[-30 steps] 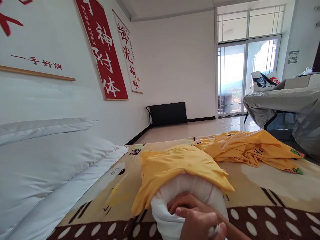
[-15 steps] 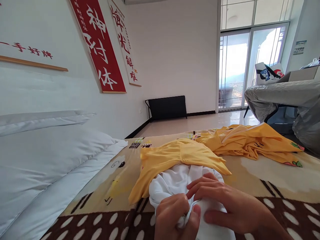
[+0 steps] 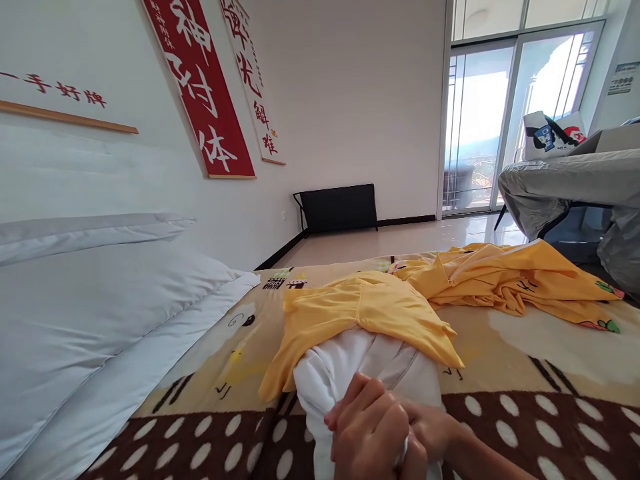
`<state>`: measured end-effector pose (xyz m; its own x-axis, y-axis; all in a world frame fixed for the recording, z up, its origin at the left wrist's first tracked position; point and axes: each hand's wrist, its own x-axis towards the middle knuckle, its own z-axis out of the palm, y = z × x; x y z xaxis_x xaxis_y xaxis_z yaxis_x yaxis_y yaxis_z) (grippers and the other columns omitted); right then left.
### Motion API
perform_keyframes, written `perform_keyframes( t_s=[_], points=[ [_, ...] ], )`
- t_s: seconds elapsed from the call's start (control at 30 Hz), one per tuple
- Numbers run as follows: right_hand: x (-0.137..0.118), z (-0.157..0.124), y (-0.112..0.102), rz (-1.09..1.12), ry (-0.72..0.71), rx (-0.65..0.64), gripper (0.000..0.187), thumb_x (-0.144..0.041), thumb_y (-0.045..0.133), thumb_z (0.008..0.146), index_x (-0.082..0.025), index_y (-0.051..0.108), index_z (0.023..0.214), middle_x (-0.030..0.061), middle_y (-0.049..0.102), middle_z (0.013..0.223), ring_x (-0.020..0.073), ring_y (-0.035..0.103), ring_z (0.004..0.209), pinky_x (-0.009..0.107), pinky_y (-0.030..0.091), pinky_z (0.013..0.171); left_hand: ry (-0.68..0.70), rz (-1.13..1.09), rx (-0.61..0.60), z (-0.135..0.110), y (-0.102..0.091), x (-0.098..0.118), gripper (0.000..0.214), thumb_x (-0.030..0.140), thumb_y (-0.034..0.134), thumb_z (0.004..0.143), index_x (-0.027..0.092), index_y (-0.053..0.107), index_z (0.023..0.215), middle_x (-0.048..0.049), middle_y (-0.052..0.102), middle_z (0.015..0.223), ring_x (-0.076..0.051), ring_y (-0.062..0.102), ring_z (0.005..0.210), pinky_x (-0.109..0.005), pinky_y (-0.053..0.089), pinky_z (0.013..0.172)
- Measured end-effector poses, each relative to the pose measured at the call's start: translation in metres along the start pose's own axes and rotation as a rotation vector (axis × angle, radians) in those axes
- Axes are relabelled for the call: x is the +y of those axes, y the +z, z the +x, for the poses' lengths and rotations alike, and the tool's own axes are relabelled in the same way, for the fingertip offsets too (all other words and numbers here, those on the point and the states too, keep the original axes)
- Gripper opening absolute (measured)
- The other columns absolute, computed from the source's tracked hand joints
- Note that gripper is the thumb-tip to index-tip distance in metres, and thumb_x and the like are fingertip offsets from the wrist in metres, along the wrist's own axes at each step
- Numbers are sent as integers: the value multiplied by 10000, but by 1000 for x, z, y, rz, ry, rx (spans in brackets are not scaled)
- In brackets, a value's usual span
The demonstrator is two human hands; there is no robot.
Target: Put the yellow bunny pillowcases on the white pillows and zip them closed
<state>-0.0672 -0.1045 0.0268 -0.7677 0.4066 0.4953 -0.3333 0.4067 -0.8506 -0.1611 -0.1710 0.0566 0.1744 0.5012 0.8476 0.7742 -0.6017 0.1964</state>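
Observation:
A white pillow (image 3: 360, 363) lies on the patterned bed blanket (image 3: 525, 373), partly inside a yellow pillowcase (image 3: 365, 310). My left hand (image 3: 367, 433) is closed on the pillow's near white end. My right hand (image 3: 430, 430) sits just right of it, fingers curled into the same white cloth and partly hidden behind my left hand. A second crumpled yellow cloth (image 3: 505, 280) with printed figures lies farther back on the right.
A large white pillow (image 3: 90, 313) lies at the left against the wall. Red and white hanging scrolls (image 3: 205, 87) are on the wall. A black panel (image 3: 340, 208) leans at the far wall. A grey-covered sofa (image 3: 570, 187) stands at the right by the glass doors.
My right hand came off the top of the pillow and closed beside my left at its near end. The white end is bunched up more. The view shifted slightly.

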Motion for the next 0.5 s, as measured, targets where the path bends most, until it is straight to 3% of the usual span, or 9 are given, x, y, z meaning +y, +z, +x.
perform_keyframes(
  t_s=[0.07, 0.17, 0.23, 0.37, 0.5],
  points=[
    [-2, 2, -3, -30, -38, -38, 264, -432, 486, 806, -216, 551, 668, -4, 481, 674, 141, 439, 667, 268, 439, 703, 24, 8, 21, 2, -1, 1, 308, 49, 463, 705, 205, 256, 540, 33, 328, 480, -127, 340, 524, -286, 344, 549],
    [-5, 2, -5, -177, 1, 85, 221, -364, 504, 823, -193, 520, 684, -14, 471, 676, 130, 411, 701, 306, 389, 829, 20, -12, 48, 9, -17, -6, 246, 58, 469, 763, 196, 370, 585, 9, 438, 572, -137, 428, 616, -302, 377, 635],
    [-6, 0, -9, -201, 47, 144, 207, -346, 519, 838, -180, 557, 721, 0, 510, 705, 139, 433, 747, 314, 376, 837, -67, -68, 26, 13, -35, -17, 177, 129, 418, 845, 193, 503, 705, -30, 546, 723, -163, 508, 745, -316, 411, 718],
    [-11, -6, -23, -127, 12, 201, 178, -336, 564, 844, -169, 624, 836, 42, 599, 818, 163, 489, 835, 316, 374, 829, -347, -99, -227, 17, -64, -48, 299, 281, 332, 929, 200, 600, 1034, -71, 617, 1105, -190, 539, 1080, -303, 425, 935],
    [-17, -10, -33, -153, -39, 179, 169, -327, 577, 853, -179, 660, 842, 36, 634, 810, 161, 524, 840, 350, 325, 933, -467, -187, -573, 23, -52, -73, 410, 386, 326, 934, 209, 572, 1210, -71, 572, 1275, -207, 460, 1236, -370, 323, 1076]
  ],
)
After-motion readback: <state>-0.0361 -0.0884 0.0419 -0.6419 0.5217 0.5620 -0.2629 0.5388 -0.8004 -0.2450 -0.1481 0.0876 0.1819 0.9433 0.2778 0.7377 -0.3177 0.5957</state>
